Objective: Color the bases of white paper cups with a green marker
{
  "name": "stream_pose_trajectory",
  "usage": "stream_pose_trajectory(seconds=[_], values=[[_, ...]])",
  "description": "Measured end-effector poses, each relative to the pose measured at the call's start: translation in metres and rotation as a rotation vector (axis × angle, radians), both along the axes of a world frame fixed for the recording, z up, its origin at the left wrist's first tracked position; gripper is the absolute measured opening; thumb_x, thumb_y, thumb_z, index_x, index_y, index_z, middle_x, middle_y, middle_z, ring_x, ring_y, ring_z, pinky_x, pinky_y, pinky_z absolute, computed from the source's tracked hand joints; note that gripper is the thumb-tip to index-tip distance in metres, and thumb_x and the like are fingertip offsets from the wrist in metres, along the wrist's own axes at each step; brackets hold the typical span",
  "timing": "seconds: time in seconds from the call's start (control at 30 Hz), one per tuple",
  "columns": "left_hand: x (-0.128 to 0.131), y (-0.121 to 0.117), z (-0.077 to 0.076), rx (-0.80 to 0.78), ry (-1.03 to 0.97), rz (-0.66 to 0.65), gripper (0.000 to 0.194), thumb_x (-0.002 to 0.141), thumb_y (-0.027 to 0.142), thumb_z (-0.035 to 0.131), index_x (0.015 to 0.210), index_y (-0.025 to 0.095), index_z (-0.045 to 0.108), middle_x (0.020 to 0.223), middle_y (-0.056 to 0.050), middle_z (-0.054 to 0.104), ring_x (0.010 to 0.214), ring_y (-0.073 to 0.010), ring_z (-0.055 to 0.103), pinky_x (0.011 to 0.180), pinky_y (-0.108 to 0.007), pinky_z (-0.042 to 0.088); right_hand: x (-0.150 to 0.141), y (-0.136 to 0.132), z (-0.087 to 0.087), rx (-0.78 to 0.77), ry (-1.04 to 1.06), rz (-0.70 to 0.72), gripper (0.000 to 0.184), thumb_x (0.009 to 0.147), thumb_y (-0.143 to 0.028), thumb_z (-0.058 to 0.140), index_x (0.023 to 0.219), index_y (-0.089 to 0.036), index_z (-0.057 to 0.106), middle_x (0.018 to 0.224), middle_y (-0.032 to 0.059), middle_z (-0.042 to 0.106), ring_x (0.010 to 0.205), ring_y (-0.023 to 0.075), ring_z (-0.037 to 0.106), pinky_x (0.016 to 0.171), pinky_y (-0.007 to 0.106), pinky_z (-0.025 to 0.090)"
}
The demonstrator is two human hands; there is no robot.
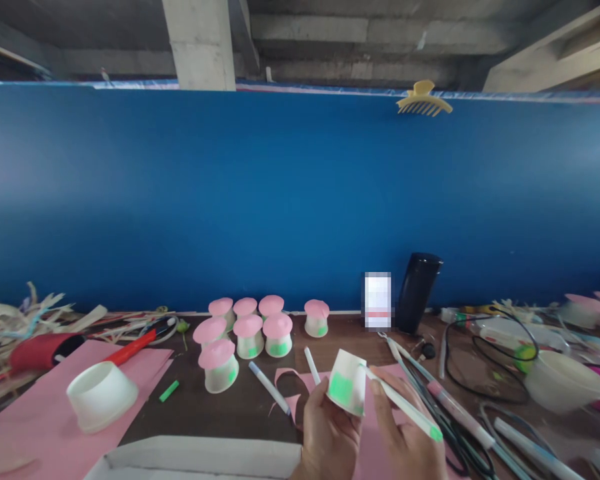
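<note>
My left hand (330, 430) grips a white paper cup (353, 363), upside down and tilted, with a bright green patch coloured on its side. A white marker with a green end (405, 403) is pinched in my right hand (405, 433), its tip touching the cup's side near the top. Behind my hands stand several upturned cups with pink paper tops (248, 333); some show green patches. A loose green marker cap (169, 391) lies on the dark table. Left of my hands lies another marker (270, 388) beside cut pink paper (293, 385).
A white cup (103, 397) and red scissors or a similar red tool (130, 348) rest on pink sheets (35, 427). Paper scraps (20, 327) heap up at far left. A black cylinder (420, 293) stands by the blue partition (300, 200). Cables (480, 347) and a bowl-like cup (563, 380) lie right.
</note>
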State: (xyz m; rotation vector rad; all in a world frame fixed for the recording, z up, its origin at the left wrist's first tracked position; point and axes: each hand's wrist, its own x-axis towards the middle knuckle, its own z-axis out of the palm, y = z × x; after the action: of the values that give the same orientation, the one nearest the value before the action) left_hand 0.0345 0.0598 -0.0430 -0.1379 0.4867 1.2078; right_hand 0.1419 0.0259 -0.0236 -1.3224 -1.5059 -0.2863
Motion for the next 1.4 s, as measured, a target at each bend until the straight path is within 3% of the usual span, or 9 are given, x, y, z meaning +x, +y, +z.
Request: stream_pose_trajectory(seconds=[0.27,0.63,1.4], values=[[0.0003,0.0002,0.0047,-0.016,0.011,-0.004,0.012,0.076,0.019,0.061,0.085,0.011,0.060,0.074,-0.010,0.072,0.070,-0.0217,0.068,0.063,-0.031,0.050,0.0009,0.0021,-0.0080,-0.040,0.039,0.035,0.021,0.087,-0.030,0.049,0.102,-0.020,0.060,0.098,0.0063,0.067,0.093,0.0200,0.063,0.080,0.031,0.052],[-0.0002,0.0003,0.0034,-0.020,0.003,0.011,0.011,0.076,0.018,0.061,0.085,0.012,0.060,0.075,-0.010,0.072,0.070,-0.0211,0.068,0.062,-0.030,0.050,-0.0002,-0.0004,-0.0073,-0.051,-0.062,0.037,0.021,0.088,-0.034,0.048,0.100,-0.024,0.062,0.100,0.0042,0.067,0.096,0.0199,0.062,0.082,0.032,0.051],[-0.0006,0.0005,0.0000,-0.010,0.014,0.027,0.013,0.074,0.020,0.064,0.084,0.012,0.061,0.075,-0.009,0.072,0.068,-0.0201,0.067,0.060,-0.029,0.049,-0.0039,-0.0017,-0.0071,-0.065,0.042,0.068,0.018,0.087,-0.029,0.050,0.099,-0.021,0.060,0.096,0.0048,0.067,0.091,0.0189,0.062,0.079,0.030,0.051]])
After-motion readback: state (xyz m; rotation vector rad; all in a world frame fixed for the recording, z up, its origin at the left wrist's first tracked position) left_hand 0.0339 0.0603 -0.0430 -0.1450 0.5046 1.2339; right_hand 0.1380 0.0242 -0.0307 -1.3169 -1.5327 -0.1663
